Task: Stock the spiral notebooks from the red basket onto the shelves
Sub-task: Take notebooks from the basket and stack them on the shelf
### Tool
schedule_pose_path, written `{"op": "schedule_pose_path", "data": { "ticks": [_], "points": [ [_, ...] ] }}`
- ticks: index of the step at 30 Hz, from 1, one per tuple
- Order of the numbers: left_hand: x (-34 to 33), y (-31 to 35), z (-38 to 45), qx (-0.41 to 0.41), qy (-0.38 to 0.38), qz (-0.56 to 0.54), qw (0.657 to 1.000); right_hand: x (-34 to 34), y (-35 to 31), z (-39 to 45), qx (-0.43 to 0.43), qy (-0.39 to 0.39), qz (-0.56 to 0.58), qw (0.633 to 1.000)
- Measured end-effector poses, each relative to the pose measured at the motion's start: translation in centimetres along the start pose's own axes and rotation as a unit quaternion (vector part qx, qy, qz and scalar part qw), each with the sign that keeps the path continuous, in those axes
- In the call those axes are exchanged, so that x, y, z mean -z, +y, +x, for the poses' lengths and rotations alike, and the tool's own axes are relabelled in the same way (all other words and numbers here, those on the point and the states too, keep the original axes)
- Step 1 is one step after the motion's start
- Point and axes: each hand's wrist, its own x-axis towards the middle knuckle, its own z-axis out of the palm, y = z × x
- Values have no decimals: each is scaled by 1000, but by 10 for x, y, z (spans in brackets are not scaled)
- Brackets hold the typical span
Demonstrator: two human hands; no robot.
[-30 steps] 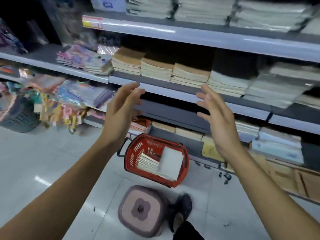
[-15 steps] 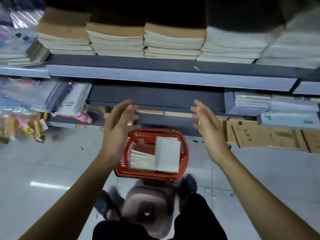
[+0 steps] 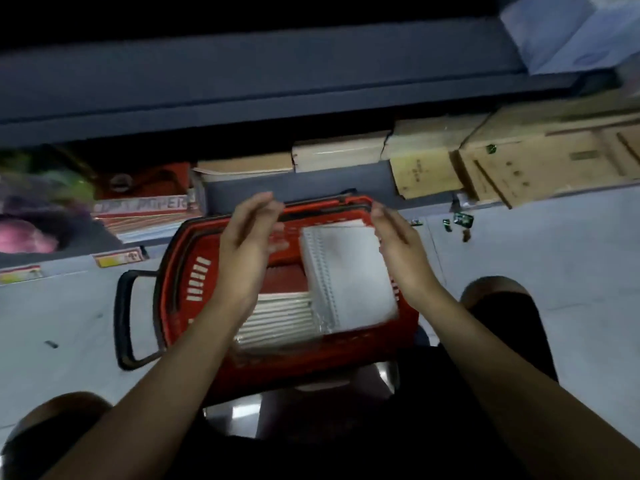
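Note:
The red basket (image 3: 180,271) stands on the floor straight below me, in front of the bottom shelf (image 3: 277,91). Inside it a white spiral notebook (image 3: 349,275) leans tilted at the right, and a stack of more notebooks (image 3: 280,317) lies edge-up at the left. My left hand (image 3: 249,244) hovers open over the basket's middle, fingers straight. My right hand (image 3: 394,247) is open at the right edge of the tilted notebook; the blur hides whether it touches. Neither hand holds anything.
Cardboard boxes (image 3: 519,161) and brown paper packs (image 3: 339,154) sit under the shelf behind the basket. Red paper reams (image 3: 145,206) lie at the left. The basket's black handle (image 3: 124,320) sticks out left. My knees (image 3: 498,299) flank the basket; grey floor lies on both sides.
My view has dropped from the shelves to the basket. Both hands have come down from shelf height to just above the notebooks in the basket, still open.

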Motion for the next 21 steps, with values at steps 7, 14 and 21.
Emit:
{"op": "schedule_pose_path", "data": {
  "ticks": [7,14,21],
  "points": [
    [-8,-106,31,-6,-1,15,1000,-21,88,39,-95,11,-158,983],
    [-13,-136,10,19,4,38,999,-3,93,22,-132,7,-239,962],
    [-21,-156,-5,45,-88,199,975,-2,100,13,-118,30,-249,961]
  ]
}}
